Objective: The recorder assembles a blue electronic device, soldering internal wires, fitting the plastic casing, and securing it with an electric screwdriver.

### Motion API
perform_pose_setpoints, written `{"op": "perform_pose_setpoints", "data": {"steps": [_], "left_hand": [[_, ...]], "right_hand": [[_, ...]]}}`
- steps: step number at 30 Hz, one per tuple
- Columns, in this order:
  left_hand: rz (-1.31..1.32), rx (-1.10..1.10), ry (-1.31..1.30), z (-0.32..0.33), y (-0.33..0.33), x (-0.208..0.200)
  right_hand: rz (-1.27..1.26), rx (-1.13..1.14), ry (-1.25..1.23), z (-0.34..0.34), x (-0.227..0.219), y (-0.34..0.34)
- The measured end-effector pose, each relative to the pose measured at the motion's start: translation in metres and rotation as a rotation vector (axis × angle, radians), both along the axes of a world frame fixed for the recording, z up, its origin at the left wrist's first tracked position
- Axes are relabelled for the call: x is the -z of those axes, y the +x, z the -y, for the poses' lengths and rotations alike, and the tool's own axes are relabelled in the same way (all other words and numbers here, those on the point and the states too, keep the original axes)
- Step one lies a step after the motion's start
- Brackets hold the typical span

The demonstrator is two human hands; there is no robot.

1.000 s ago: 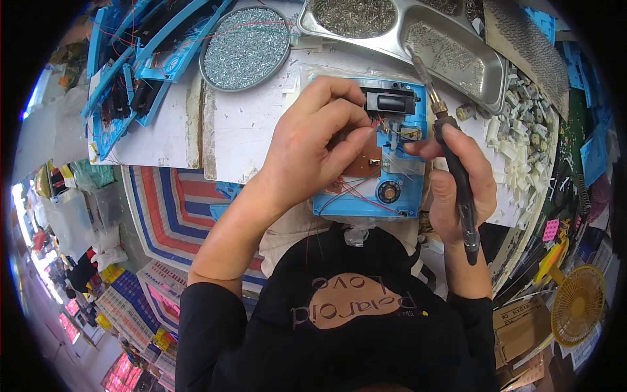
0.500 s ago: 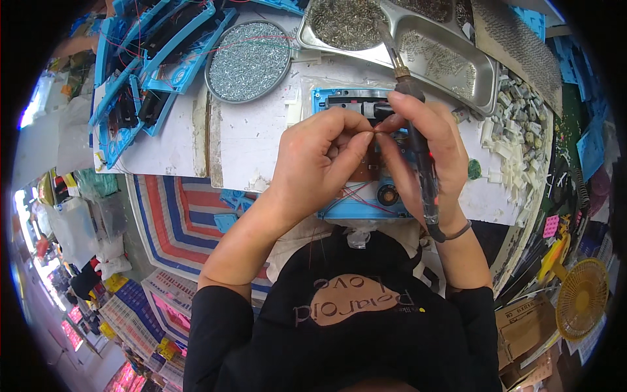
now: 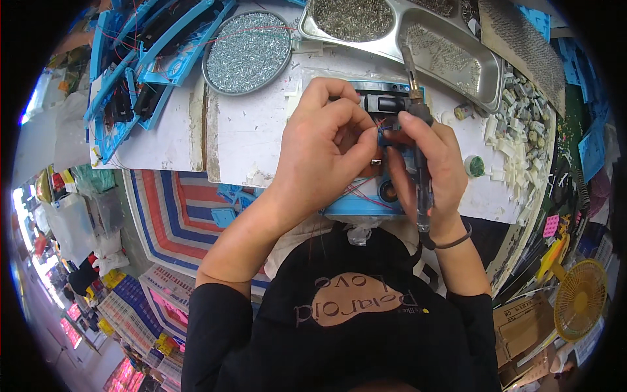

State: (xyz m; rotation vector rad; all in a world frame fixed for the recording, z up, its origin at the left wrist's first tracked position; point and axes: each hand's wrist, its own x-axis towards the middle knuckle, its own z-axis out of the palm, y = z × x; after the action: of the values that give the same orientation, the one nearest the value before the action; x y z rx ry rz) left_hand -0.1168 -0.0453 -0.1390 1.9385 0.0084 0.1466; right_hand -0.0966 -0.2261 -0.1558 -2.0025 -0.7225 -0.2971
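Observation:
A blue plastic housing (image 3: pixel 366 208) lies in front of me on the white table, with circuit parts, thin red wires and a round black part (image 3: pixel 388 191) inside. A black cylinder (image 3: pixel 392 104) sits near its far edge. Over the housing's left side my left hand (image 3: pixel 326 140) is closed, thumb and forefinger pinching at thin red and blue wires (image 3: pixel 381 124). My right hand (image 3: pixel 434 153) grips a soldering iron (image 3: pixel 423 176), its tip pointing away from me. The right thumb and fingertips are close to the same wires. Both hands hide much of the housing's middle.
A round tray of small screws (image 3: pixel 248 55) stands at the far left, beside stacked blue housings (image 3: pixel 150 72). A divided metal tray (image 3: pixel 486 98) holds small metal parts. White plastic pieces (image 3: pixel 516 134) heap at the right, near a small green-topped round container (image 3: pixel 474 166).
My fingertips have moved slightly apart, showing the wires between them. The soldering iron stands straighter, its tip shifted right and nearer to me. Both hands stay over the housing.

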Motion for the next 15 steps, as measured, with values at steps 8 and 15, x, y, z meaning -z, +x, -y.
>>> {"op": "perform_pose_setpoints", "data": {"steps": [8, 15], "left_hand": [[0.053, -0.033, 0.116, 0.001, 0.005, 0.011], [-0.035, -0.031, 0.02, 0.001, 0.005, 0.006]], "right_hand": [[-0.004, -0.067, 0.122, 0.03, -0.006, 0.011], [-0.112, -0.053, 0.311, 0.054, -0.015, -0.003]]}}
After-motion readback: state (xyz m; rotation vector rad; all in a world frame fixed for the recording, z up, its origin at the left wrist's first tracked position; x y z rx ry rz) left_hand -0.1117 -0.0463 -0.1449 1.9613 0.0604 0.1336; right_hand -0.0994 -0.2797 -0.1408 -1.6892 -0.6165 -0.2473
